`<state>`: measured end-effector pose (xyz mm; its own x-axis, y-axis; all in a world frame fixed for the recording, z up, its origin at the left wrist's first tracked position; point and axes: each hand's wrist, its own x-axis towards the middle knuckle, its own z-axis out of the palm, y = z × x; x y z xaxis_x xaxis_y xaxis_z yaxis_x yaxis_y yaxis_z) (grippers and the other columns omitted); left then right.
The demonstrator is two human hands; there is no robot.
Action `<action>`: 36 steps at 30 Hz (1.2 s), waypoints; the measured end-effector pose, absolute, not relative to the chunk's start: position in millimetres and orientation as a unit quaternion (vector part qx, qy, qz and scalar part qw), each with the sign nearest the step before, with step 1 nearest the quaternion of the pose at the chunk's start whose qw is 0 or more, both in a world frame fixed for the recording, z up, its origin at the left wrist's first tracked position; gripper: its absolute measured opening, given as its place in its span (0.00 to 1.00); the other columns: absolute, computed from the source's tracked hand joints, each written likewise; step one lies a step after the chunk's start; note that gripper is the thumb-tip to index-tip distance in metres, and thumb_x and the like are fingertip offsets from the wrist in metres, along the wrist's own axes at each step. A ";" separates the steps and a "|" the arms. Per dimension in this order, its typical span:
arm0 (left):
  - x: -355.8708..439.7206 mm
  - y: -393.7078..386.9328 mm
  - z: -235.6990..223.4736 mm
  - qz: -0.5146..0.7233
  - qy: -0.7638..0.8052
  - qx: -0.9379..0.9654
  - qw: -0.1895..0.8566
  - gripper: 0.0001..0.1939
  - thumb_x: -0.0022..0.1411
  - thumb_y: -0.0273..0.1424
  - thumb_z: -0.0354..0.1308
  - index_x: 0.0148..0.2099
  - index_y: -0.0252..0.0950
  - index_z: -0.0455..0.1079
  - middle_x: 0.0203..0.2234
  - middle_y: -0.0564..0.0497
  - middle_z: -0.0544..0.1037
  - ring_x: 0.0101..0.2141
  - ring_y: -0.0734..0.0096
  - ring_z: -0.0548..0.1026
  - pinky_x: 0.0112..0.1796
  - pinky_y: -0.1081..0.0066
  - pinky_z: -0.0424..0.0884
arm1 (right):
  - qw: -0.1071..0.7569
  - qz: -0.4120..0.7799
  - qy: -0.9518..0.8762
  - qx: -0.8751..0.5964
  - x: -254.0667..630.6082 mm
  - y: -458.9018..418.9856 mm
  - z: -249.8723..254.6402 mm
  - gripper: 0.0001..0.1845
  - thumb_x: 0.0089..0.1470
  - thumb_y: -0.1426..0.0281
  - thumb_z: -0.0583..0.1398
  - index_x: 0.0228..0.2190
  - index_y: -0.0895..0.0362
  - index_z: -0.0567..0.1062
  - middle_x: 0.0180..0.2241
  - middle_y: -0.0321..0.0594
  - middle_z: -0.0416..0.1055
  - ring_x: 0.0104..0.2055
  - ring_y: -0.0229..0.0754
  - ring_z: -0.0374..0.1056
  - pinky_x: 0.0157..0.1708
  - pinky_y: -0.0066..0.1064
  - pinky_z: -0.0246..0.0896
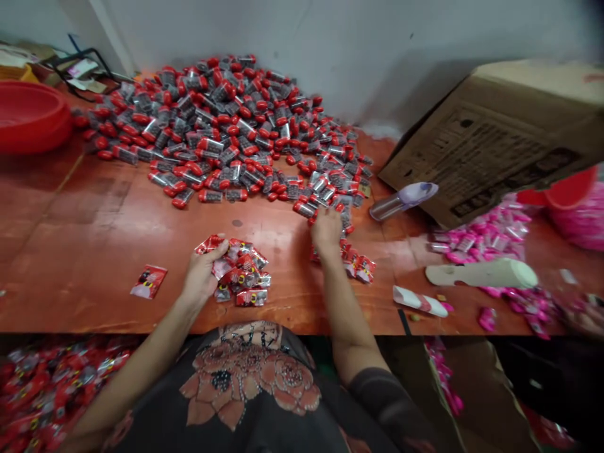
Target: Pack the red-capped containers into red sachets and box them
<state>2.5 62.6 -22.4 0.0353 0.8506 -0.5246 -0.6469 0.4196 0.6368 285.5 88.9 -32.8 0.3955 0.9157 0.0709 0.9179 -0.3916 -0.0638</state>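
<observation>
Left hand [202, 274] on red-silver packets [243, 270]; right hand [326, 229] by red-capped grey tubes [212, 132]; pink packets [486, 236] further right; orange-red table [70, 251].

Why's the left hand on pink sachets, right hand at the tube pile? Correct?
No: the sachets under the left hand are red, not pink, as the head view shows. The right hand is at the tube pile, as you said.

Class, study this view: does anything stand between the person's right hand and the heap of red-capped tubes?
Nothing visible does: the right hand is already at the near edge of the heap of red-capped tubes, with no object between them.
</observation>
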 end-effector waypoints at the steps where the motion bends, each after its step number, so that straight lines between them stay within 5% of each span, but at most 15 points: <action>1: 1.7 63.0 -22.2 0.521 0.450 0.099 0.718 0.14 0.42 0.22 0.72 0.33 0.32 0.74 0.22 0.52 0.79 0.22 0.72 0.77 0.28 0.74 0.76 | 0.007 -0.017 -0.526 -0.850 297.7 94.0 -36.0 0.20 0.59 0.73 0.53 0.51 0.68 0.71 0.48 0.64 0.72 0.51 0.58 0.66 0.47 0.44 0.59; 7: 4.7 61.4 -22.2 0.485 0.451 0.009 0.749 0.05 0.53 0.20 0.65 0.30 0.31 0.72 0.20 0.52 0.77 0.21 0.77 0.75 0.27 0.77 0.74 | 0.036 0.013 -0.583 -0.811 290.3 92.9 -57.5 0.20 0.60 0.77 0.47 0.47 0.66 0.74 0.45 0.61 0.74 0.51 0.57 0.66 0.47 0.46 0.57; 12: 5.1 58.8 -21.6 0.473 0.448 -0.019 0.759 0.03 0.57 0.21 0.62 0.31 0.31 0.72 0.21 0.49 0.78 0.22 0.75 0.76 0.30 0.73 0.75 | 0.334 0.257 -0.586 -0.692 211.8 49.3 -43.5 0.22 0.59 0.63 0.55 0.54 0.54 0.68 0.44 0.46 0.76 0.39 0.48 0.71 0.39 0.41 0.66; 15: 3.7 57.6 -21.1 0.478 0.440 -0.034 0.760 0.03 0.57 0.22 0.62 0.31 0.31 0.72 0.23 0.48 0.79 0.23 0.73 0.76 0.33 0.70 0.76 | 0.420 0.412 -0.547 -0.596 169.5 18.1 -29.9 0.21 0.59 0.60 0.56 0.53 0.50 0.69 0.42 0.42 0.75 0.34 0.42 0.71 0.34 0.37 0.68; 22: 3.6 52.9 -20.1 0.516 0.448 -0.025 0.730 0.04 0.54 0.22 0.65 0.30 0.31 0.72 0.23 0.50 0.78 0.23 0.75 0.76 0.35 0.70 0.74 | 0.461 0.480 -0.477 -0.574 142.3 -4.0 -21.5 0.21 0.58 0.60 0.58 0.53 0.50 0.71 0.40 0.41 0.76 0.34 0.41 0.71 0.35 0.39 0.71; 28: 4.9 45.8 -14.6 0.569 0.451 0.046 0.686 0.11 0.44 0.26 0.72 0.28 0.32 0.71 0.23 0.53 0.78 0.23 0.75 0.75 0.34 0.70 0.73 | 0.458 0.494 -0.503 -0.542 139.4 -3.8 -13.8 0.20 0.56 0.63 0.59 0.51 0.48 0.74 0.47 0.39 0.75 0.46 0.46 0.72 0.46 0.44 0.70; 36: -2.4 35.4 -2.1 0.554 0.422 0.170 0.697 0.16 0.40 0.27 0.74 0.33 0.34 0.73 0.25 0.56 0.78 0.25 0.75 0.76 0.34 0.71 0.74 | 0.501 0.486 -0.478 -0.534 138.5 -7.2 -12.2 0.16 0.55 0.63 0.61 0.47 0.49 0.71 0.44 0.40 0.74 0.42 0.43 0.72 0.45 0.41 0.70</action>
<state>-2.4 35.4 -2.1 0.0289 0.9160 -0.4000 -0.6285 0.3278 0.7053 138.5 -7.2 -12.2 0.0715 0.9967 -0.0395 0.0230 -0.0412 -0.9989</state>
